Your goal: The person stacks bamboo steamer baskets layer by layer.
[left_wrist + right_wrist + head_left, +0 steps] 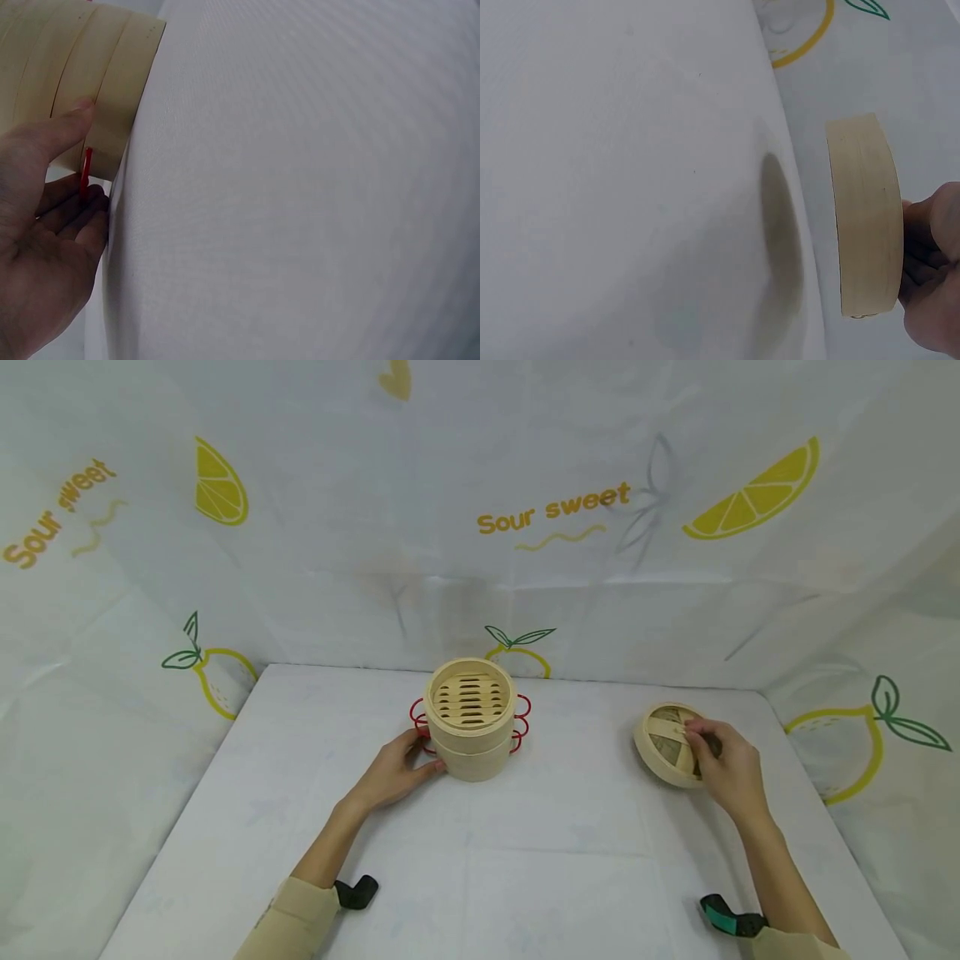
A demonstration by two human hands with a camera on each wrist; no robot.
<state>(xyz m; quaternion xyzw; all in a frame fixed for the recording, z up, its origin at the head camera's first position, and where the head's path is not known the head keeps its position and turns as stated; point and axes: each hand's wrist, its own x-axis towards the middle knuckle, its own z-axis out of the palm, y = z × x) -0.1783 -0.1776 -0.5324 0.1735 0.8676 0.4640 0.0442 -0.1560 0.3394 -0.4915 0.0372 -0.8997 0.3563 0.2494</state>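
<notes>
A stacked bamboo steamer [474, 752] with red side handles stands upright at the back middle of the table. Its slatted top [470, 700] is uncovered. My left hand [396, 770] holds the steamer low on its left side. In the left wrist view the thumb lies against the bamboo wall [116, 94], and the fingers curl by a red handle [86, 169]. Over to the right, my right hand [727, 768] pinches the round bamboo lid [666, 727] by its top strap. In the right wrist view the lid's rim [866, 217] hangs above the table, with its shadow below.
A white cloth covers the table [555, 860]. Behind it and at both sides hangs a white sheet [337, 527] printed with lemons and lettering. Each wrist wears a dark camera mount, one at the left sleeve [288, 914].
</notes>
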